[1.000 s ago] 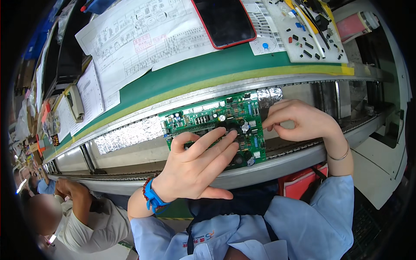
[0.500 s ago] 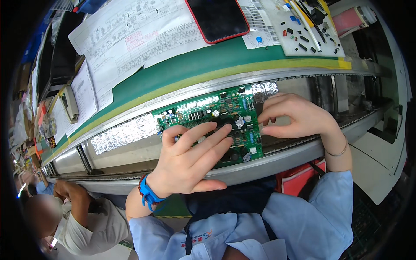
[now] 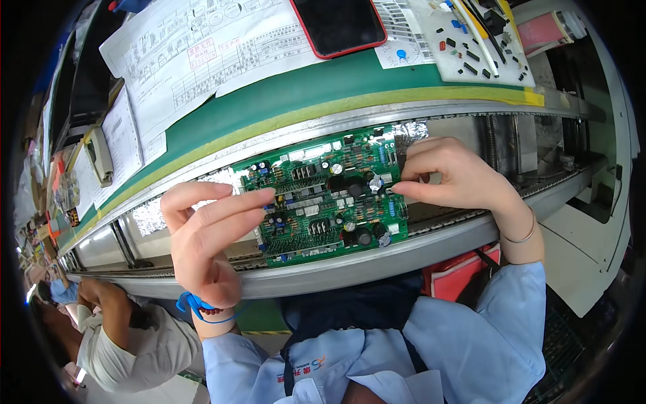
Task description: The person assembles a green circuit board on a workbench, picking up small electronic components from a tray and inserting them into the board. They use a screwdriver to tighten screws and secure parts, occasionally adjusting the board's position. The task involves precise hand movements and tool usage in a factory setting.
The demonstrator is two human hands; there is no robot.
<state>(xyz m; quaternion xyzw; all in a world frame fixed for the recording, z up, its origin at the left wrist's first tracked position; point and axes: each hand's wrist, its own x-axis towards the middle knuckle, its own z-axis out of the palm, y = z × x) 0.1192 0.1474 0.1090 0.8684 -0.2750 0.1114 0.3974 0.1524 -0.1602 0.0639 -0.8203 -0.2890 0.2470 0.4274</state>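
Observation:
A green circuit board (image 3: 316,210), crowded with capacitors, connectors and other small parts, lies across the metal rails of a conveyor. My left hand (image 3: 212,236) is at its left end, open, with fingers stretched out and the fingertips over the board's left side. Whether those fingertips touch it I cannot tell. At the right end, my right hand (image 3: 461,176) is closed on the board's edge, the thumb tip over the edge and the other fingers curled, their tips partly hidden. Between the two hands the board's upper face shows, including a silver-topped capacitor (image 3: 375,183) near my right thumb.
Behind the far rail, a green bench (image 3: 269,94) bears printed drawings (image 3: 202,50), a red-cased phone (image 3: 340,23) and a white tray of loose components (image 3: 447,64). Silvery foil (image 3: 151,215) lies left of the board. Another person (image 3: 134,337) sits at the left.
My left hand has moved left off the middle of the board, uncovering its parts. My right hand has shifted slightly left and up, its thumb now over the board's edge.

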